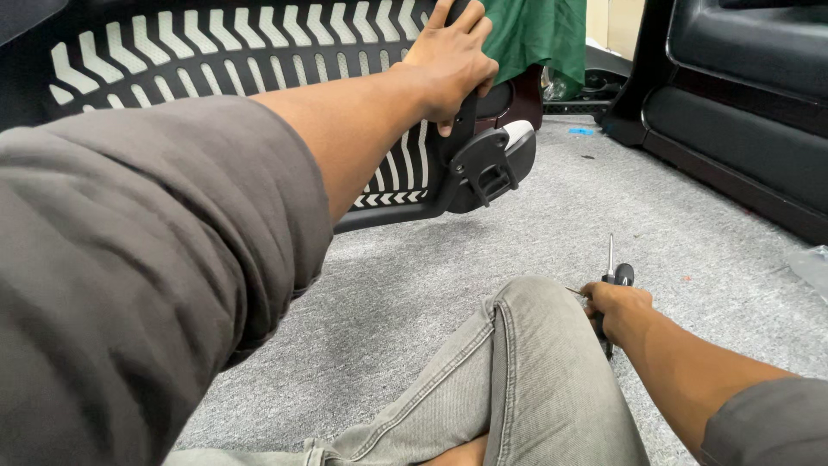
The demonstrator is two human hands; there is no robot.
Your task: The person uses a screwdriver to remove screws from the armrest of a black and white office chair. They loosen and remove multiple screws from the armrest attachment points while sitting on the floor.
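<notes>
My left hand (450, 53) is stretched out, fingers wrapped tight over the edge of the black slotted chair back (259, 52), which stands tilted on the grey carpet (414, 276). Just below that grip sits the black bracket (487, 164). My right hand (614, 309) is closed around a screwdriver (611, 259), shaft pointing up, beside my knee (535, 345).

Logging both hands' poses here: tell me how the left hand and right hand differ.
The left hand is raised with the arm stretched out, gripping the edge of the black slotted plastic chair back; the right hand sits low by the grey-jeaned knee, closed round a black-handled screwdriver. Both are bare and gripping.
</notes>
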